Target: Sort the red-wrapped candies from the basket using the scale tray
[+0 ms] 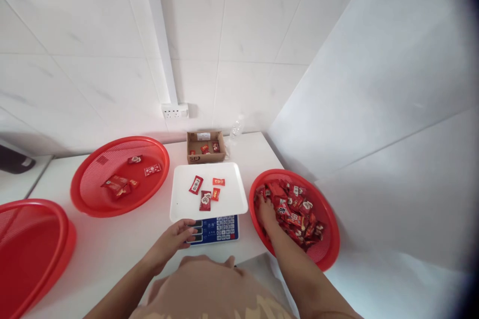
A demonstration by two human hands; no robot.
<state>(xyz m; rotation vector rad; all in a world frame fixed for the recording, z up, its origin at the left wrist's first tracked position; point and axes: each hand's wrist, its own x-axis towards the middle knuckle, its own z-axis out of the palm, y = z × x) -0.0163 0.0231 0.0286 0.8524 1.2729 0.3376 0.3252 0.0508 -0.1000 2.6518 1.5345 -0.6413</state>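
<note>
My right hand (266,212) reaches into the red plastic basket (334,232) on the right, among a heap of red-wrapped candies (295,212). Its fingertips are sunk in the packets, so I cannot see what they touch or hold. My left hand (179,237) rests at the left end of the blue keypad (219,229) of a weighing scale, fingers stretched out and holding nothing. On the scale's white tray (232,199) lie several small red packets, among them a dark red candy packet (205,200) and an orange-red one (219,182).
Behind the scale stands a small cardboard box (205,158) with a few packets, beside a clear plastic bottle (237,127). A red basket (77,194) at left holds several packets; another red basket (62,259) sits nearer. A socket strip (175,111) is on the tiled wall.
</note>
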